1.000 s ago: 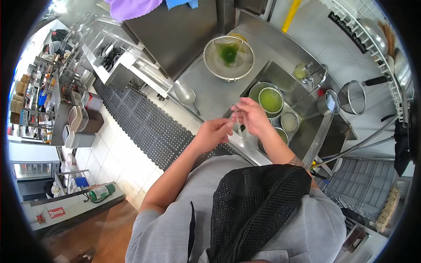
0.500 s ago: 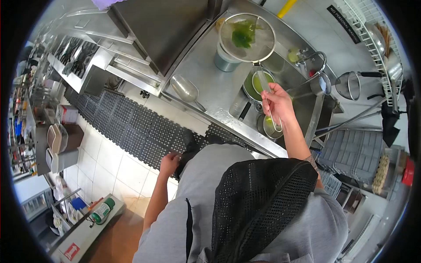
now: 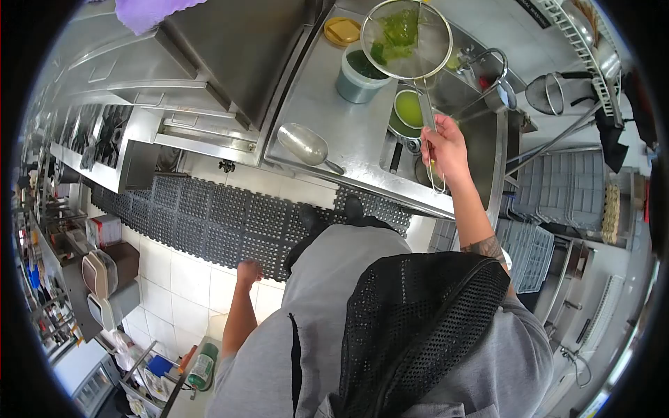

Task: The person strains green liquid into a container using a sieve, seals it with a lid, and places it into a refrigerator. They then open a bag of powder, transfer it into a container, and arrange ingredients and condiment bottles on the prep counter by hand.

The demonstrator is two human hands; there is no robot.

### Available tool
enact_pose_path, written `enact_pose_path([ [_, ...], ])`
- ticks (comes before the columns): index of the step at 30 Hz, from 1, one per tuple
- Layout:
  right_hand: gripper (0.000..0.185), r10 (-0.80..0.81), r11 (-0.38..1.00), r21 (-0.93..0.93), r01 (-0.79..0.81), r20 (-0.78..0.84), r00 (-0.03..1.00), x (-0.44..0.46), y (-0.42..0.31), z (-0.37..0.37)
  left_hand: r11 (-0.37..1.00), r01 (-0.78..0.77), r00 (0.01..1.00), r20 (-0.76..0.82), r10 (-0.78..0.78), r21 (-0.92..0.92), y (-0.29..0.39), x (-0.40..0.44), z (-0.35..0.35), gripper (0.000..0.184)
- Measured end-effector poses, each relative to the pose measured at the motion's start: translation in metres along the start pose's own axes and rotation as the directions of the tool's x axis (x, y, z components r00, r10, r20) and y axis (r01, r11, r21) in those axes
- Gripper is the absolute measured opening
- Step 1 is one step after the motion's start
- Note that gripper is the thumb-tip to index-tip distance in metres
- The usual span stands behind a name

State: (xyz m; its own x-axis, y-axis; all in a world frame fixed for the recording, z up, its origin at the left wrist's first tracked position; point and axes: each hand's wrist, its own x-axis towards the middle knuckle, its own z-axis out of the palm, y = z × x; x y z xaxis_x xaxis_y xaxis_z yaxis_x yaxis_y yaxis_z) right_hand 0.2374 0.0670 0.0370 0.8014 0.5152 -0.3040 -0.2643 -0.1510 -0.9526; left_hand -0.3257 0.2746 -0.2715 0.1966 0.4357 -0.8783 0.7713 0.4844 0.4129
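Round steel-mesh strainer [image 3: 435, 50] at one o'clock, handle [image 3: 422, 99] pinched by right hand [image 3: 447, 149], could spill wet green scraps [image 3: 402, 29] if tilted; left hand [image 3: 249, 271] unclear.

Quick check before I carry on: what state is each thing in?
Strainer: gripped by the right hand, holding green material.
Left hand: lowered, fingers curled.
Tub: uncovered, dark green contents.
Scoop: lying on the counter.
Inner bowl: uncovered, green liquid inside.
Faucet: cannot tell whether running.
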Motion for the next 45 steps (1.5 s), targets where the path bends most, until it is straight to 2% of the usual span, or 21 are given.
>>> enact_pose_path([
  [4, 0.021, -0.033, 0.999, 0.007, 0.033, -0.012, 0.999, -0.004, 0.003, 0.003, 0.998, -0.017, 1.000, 0.024, 0.019, -0.065, 0.007, 0.033, -0.013, 0.022],
  [11, 0.023, -0.055, 0.998, 0.039, 0.057, -0.049, 0.997, -0.008, 0.000, 0.008, 0.996, -0.088, 0.996, -0.006, 0.088, -0.027, 0.044, 0.025, -0.003, 0.019],
  [13, 0.023, -0.055, 0.998, 0.033, 0.057, -0.043, 0.998, -0.005, 0.005, 0.008, 0.983, -0.094, 0.994, 0.044, 0.102, -0.158, 0.039, 0.028, 0.000, 0.016],
  [14, 0.024, -0.050, 0.998, 0.026, 0.051, -0.043, 0.998, -0.003, 0.010, 0.008, 0.969, -0.153, 0.979, 0.102, 0.175, -0.192, 0.033, 0.030, -0.001, 0.016],
  [15, 0.024, -0.044, 0.999, 0.021, 0.045, -0.044, 0.998, -0.001, 0.015, 0.009, 0.969, -0.160, 0.979, 0.096, 0.180, -0.188, 0.035, 0.023, -0.001, 0.016],
  [18, 0.025, -0.038, 0.998, 0.045, 0.040, -0.044, 0.998, 0.006, 0.031, 0.014, 0.988, -0.052, 0.998, 0.037, 0.058, -0.147, 0.036, 0.010, 0.009, 0.018],
  [19, 0.025, -0.028, 0.998, 0.046, 0.030, -0.035, 0.999, 0.007, 0.035, 0.014, 0.991, -0.062, 0.992, 0.107, 0.074, -0.116, 0.025, 0.021, 0.005, 0.018],
  [21, 0.025, -0.032, 0.997, 0.063, 0.036, -0.054, 0.998, 0.006, 0.026, 0.021, 0.999, -0.009, 0.998, 0.062, 0.012, -0.041, 0.025, 0.012, 0.006, 0.020],
  [25, 0.025, -0.075, 0.996, 0.047, 0.079, -0.082, 0.994, 0.007, 0.021, 0.028, 1.000, -0.007, 0.995, 0.096, 0.010, -0.027, 0.021, 0.019, -0.009, 0.022],
  [27, 0.024, -0.087, 0.996, 0.013, 0.088, -0.082, 0.993, 0.006, 0.025, 0.029, 0.996, -0.006, 0.995, 0.101, -0.004, 0.090, 0.022, 0.021, -0.021, 0.025],
  [29, 0.025, -0.060, 0.994, -0.097, 0.053, -0.068, 0.996, 0.006, 0.032, 0.031, 0.997, 0.001, 0.997, 0.083, -0.007, 0.079, 0.024, 0.023, -0.024, 0.025],
  [32, 0.023, -0.106, 0.993, -0.067, 0.101, -0.070, 0.992, 0.001, 0.028, 0.031, 0.998, 0.002, 0.999, 0.037, -0.004, 0.057, 0.032, 0.027, -0.028, 0.026],
  [35, 0.022, -0.121, 0.990, -0.086, 0.114, -0.074, 0.990, -0.004, 0.027, 0.034, 0.992, -0.073, 0.997, -0.002, 0.074, 0.102, 0.040, 0.031, -0.023, 0.025],
  [36, 0.021, -0.108, 0.987, -0.128, 0.098, -0.067, 0.992, -0.004, 0.027, 0.034, 0.998, -0.057, 0.998, 0.011, 0.057, 0.018, 0.044, 0.029, -0.020, 0.020],
  [37, 0.021, -0.115, 0.987, -0.124, 0.106, -0.070, 0.991, -0.004, 0.027, 0.033, 0.997, -0.038, 0.999, 0.026, 0.040, -0.066, 0.047, 0.027, -0.017, 0.017],
  [39, 0.022, -0.067, 0.997, -0.029, 0.066, -0.050, 0.996, -0.003, 0.026, 0.033, 0.996, -0.061, 0.997, 0.034, 0.063, -0.064, 0.050, 0.025, -0.012, 0.016],
  [43, 0.021, -0.060, 0.997, 0.035, 0.062, -0.067, 0.996, -0.004, 0.023, 0.034, 0.996, -0.087, 0.996, 0.033, 0.088, -0.037, 0.050, 0.015, -0.003, 0.016],
  [45, 0.018, -0.025, 0.993, 0.114, 0.026, -0.009, 1.000, 0.000, 0.029, 0.031, 0.994, -0.102, 0.993, 0.054, 0.104, -0.043, 0.045, 0.012, 0.000, 0.017],
])
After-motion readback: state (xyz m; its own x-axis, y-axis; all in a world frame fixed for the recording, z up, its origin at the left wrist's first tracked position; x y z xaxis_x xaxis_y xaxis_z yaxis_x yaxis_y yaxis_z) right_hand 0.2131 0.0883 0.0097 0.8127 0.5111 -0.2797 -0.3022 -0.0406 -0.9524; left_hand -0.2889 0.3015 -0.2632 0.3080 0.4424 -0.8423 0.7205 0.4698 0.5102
